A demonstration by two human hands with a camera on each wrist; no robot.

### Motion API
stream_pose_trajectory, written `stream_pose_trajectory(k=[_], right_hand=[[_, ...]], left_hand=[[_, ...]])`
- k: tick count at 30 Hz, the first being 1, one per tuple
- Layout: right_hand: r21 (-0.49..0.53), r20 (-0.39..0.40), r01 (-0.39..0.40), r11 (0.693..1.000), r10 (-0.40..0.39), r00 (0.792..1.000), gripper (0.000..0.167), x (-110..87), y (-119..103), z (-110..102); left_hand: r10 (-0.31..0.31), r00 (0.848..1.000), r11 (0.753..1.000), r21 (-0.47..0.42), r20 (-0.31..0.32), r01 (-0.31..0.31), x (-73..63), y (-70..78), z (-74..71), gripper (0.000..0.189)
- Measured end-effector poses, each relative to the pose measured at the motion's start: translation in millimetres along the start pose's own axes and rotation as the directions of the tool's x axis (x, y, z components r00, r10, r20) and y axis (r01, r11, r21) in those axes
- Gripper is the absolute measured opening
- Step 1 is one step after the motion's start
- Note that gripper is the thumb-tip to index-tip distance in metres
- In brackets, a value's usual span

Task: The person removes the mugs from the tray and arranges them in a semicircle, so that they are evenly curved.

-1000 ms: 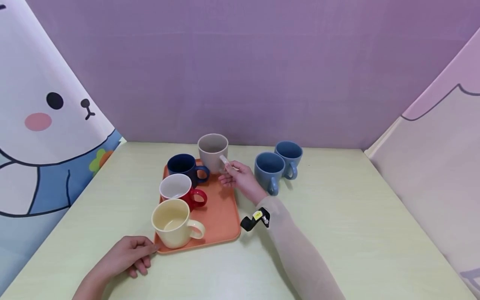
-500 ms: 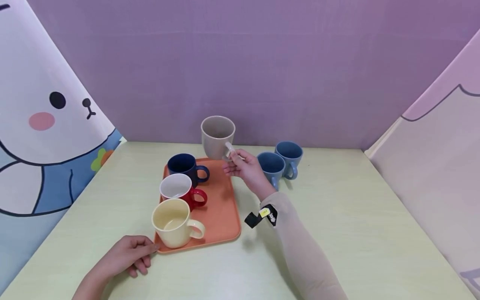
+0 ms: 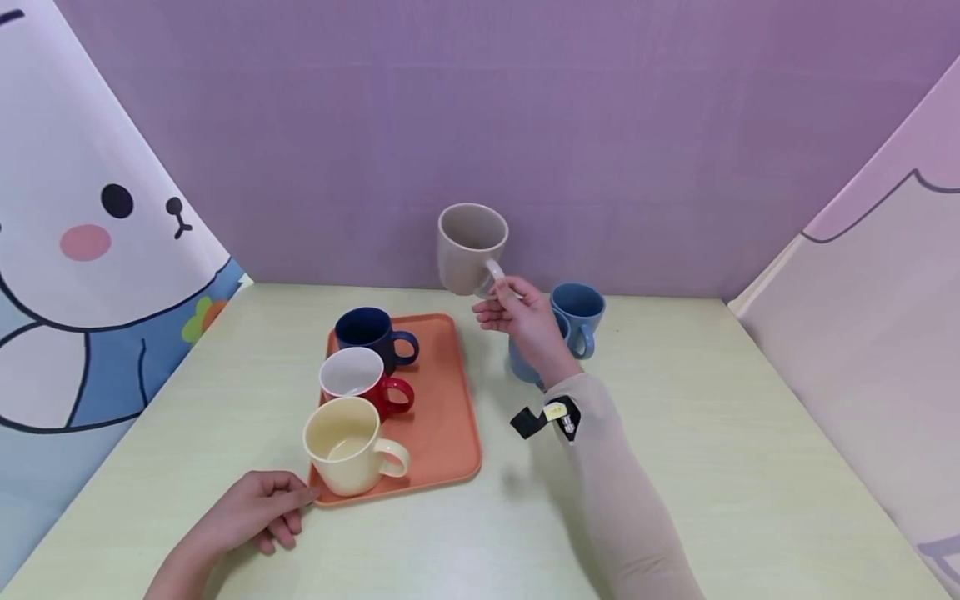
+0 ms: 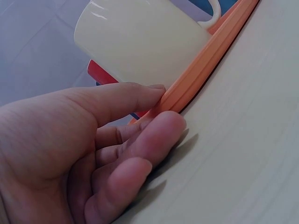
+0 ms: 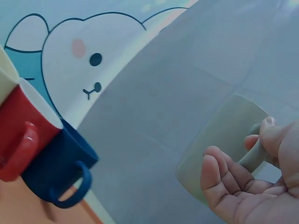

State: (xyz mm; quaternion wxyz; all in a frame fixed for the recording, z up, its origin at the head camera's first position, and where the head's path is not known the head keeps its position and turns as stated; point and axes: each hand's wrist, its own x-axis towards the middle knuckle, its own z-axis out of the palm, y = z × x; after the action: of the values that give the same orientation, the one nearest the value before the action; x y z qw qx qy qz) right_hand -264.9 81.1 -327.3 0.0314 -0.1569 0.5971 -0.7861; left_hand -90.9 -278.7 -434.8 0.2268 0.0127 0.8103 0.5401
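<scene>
My right hand (image 3: 528,321) grips the handle of a beige-grey mug (image 3: 467,258), which hangs upright in the air before the purple backdrop. In the right wrist view the mug (image 5: 224,144) appears tilted, its handle between thumb and fingers. At the orange tray's near left corner, my left hand (image 3: 258,512) pinches the rim, with the thumb on the tray (image 4: 184,88) edge and fingers curled below. Three mugs line the tray's left side: cream (image 3: 345,454), red with white inside (image 3: 386,396) and dark blue (image 3: 367,333). All their handles point right.
Two blue-grey mugs stand on the table right of the tray; the back one (image 3: 577,308) shows well, while my right hand partly covers the front one (image 3: 521,362). A purple backdrop (image 3: 480,125) closes off the table's far edge, with printed cloths at both sides.
My right hand has lifted the beige-grey mug off the tray's far right corner and carried it up and to the right. The left hand and the tray have stayed put.
</scene>
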Motion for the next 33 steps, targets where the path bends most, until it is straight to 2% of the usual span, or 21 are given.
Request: stream_pose_trajectory(k=[6,10,16,19,25,33], right_hand=[[-0.012,-0.053,0.010,1.000,-0.011,0.999,0.027,1.8,-8,-19],[-0.038,-0.083,0.011,0.999,-0.014,0.996,0.022,0.6,-16,-32],[-0.078,-0.121,0.048,0.996,-0.057,0.991,0.027,-3.5,-24,-53],[-0.070,-0.145,0.074,0.995,-0.083,0.986,0.024,-6.1,-26,-64],[-0.063,-0.167,0.150,0.987,-0.158,0.973,0.018,-10.4,-26,-88],[-0.054,-0.229,0.234,0.971,-0.240,0.943,0.017,-13.6,-22,-114]], left_hand=[[-0.014,1.000,1.000,0.005,-0.006,0.014,0.4,-0.5,0.6,0.030],[-0.020,1.000,1.000,0.004,-0.009,0.020,1.1,-1.7,0.6,0.029],[-0.011,1.000,1.000,-0.005,-0.010,0.011,2.2,-3.5,0.9,0.029],[-0.006,1.000,1.000,-0.011,-0.012,0.006,3.0,-3.6,1.6,0.030],[-0.005,1.000,1.000,-0.005,-0.016,0.005,4.6,-3.4,2.7,0.029],[-0.024,0.999,1.000,0.001,-0.026,0.024,4.2,-3.2,1.1,0.030]])
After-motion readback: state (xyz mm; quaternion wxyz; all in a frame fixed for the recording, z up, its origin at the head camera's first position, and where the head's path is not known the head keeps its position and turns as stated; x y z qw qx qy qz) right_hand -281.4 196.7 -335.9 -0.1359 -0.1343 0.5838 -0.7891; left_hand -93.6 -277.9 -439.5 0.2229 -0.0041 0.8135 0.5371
